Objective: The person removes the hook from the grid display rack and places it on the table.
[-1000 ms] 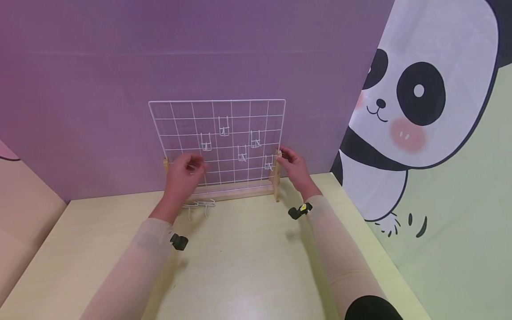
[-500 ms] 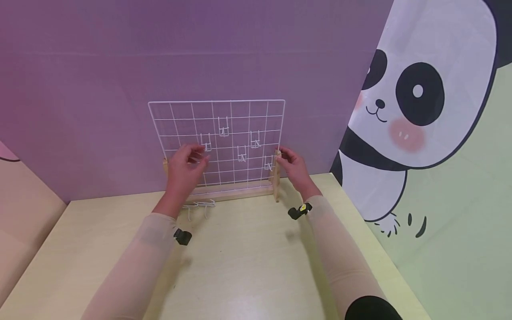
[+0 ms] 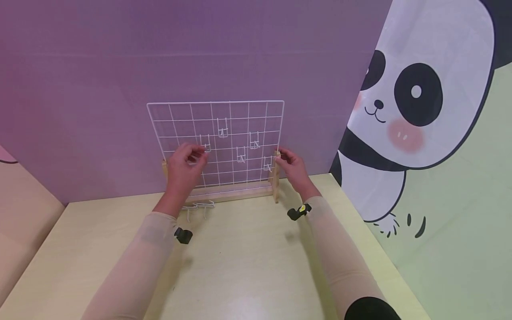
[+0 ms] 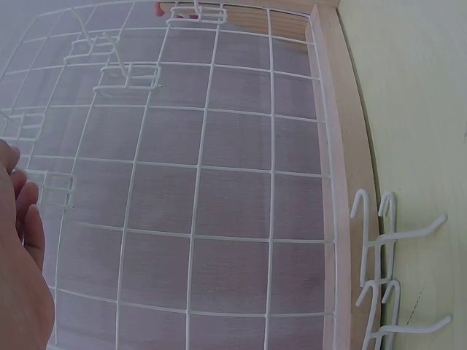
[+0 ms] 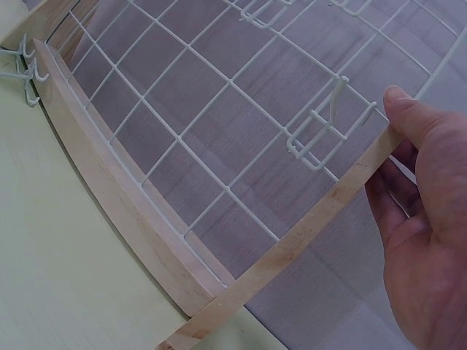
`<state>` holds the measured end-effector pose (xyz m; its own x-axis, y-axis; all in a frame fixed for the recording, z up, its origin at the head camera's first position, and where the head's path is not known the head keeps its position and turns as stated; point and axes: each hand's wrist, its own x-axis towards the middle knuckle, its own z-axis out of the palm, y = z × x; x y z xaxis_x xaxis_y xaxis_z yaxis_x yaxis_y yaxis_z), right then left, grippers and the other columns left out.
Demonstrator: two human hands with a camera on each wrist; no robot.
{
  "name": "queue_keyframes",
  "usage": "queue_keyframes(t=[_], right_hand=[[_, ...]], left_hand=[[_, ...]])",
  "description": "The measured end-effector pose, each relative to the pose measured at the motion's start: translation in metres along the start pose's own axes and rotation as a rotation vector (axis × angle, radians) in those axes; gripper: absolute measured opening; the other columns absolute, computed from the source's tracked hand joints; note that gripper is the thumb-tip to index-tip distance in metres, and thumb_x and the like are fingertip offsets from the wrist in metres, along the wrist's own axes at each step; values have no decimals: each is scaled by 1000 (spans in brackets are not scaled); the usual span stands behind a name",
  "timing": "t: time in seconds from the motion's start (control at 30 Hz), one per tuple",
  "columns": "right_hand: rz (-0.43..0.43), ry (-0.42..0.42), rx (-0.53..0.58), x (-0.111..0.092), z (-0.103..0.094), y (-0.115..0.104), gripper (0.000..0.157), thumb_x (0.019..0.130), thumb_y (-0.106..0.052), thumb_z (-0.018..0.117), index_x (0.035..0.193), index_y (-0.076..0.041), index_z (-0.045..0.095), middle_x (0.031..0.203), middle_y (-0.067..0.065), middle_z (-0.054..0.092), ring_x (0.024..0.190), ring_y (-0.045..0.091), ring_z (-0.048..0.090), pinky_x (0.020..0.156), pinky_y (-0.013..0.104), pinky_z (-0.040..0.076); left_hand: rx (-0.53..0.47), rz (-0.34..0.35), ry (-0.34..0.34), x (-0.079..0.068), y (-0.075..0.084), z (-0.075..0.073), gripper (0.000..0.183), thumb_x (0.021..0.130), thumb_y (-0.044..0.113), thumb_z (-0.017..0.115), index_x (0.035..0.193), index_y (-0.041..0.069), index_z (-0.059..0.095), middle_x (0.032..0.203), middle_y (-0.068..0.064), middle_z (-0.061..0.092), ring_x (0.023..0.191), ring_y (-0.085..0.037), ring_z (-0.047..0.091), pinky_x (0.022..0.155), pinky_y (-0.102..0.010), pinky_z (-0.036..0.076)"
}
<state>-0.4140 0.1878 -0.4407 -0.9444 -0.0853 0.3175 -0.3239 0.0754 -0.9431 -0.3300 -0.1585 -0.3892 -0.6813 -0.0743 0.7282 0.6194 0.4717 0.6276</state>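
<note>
A white wire grid panel (image 3: 236,120) stands upright in a wooden stand (image 3: 276,178), with several white wire hooks hung on it. My left hand (image 3: 185,171) is at the leftmost hung hook (image 4: 57,188), thumb and forefinger bent together around its front; the fingertips hide its prong. My right hand (image 5: 430,211) grips the top of the stand's right upright (image 5: 314,226), thumb in front and fingers behind. Another hung hook (image 5: 321,135) sits close beside that thumb. Two loose wire hooks (image 4: 383,240) lie along the stand's base, prongs pointing toward me.
The stand rests near the back of a pale wooden table (image 3: 240,266), close to a purple backdrop (image 3: 100,111). A wall with a panda drawing (image 3: 432,102) rises at the right. The table's right edge runs below it.
My left hand has moved up the grid to the leftmost hook, and its thumb and forefinger have drawn closer together. The right hand stays on the upright.
</note>
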Motion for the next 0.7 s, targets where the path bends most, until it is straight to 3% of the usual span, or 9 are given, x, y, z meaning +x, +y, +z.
queue_keyframes(t=[0.17, 0.33, 0.53, 0.7], right_hand=[[3, -7, 11, -1, 0, -1, 41, 109, -10, 71, 150, -2, 66, 141, 16, 69, 124, 20, 62, 110, 32, 52], [7, -11, 7, -1, 0, -1, 42, 110, -11, 71, 150, -3, 66, 144, 16, 68, 127, 22, 62, 114, 36, 51], [1, -14, 5, 1, -1, 2, 42, 109, -12, 71, 150, -3, 66, 144, 19, 68, 128, 24, 61, 115, 40, 50], [6, -14, -9, 0, -1, 2, 42, 110, -14, 71, 150, -5, 66, 144, 16, 68, 129, 24, 62, 117, 41, 50]], left_hand=[[6, -5, 10, 2, 0, 0, 11, 100, 3, 82, 110, -2, 79, 104, -12, 74, 93, -16, 66, 79, -14, 52], [27, -14, 12, 2, 1, 0, 11, 100, 3, 82, 109, -2, 80, 104, -13, 74, 93, -18, 68, 81, -14, 52], [52, -33, 11, 3, 0, 0, 13, 100, 8, 84, 110, 0, 81, 106, -12, 76, 97, -25, 70, 86, -28, 55], [49, -35, 23, 4, 2, 0, 13, 100, 8, 84, 110, -1, 82, 106, -13, 77, 97, -26, 70, 83, -21, 53]])
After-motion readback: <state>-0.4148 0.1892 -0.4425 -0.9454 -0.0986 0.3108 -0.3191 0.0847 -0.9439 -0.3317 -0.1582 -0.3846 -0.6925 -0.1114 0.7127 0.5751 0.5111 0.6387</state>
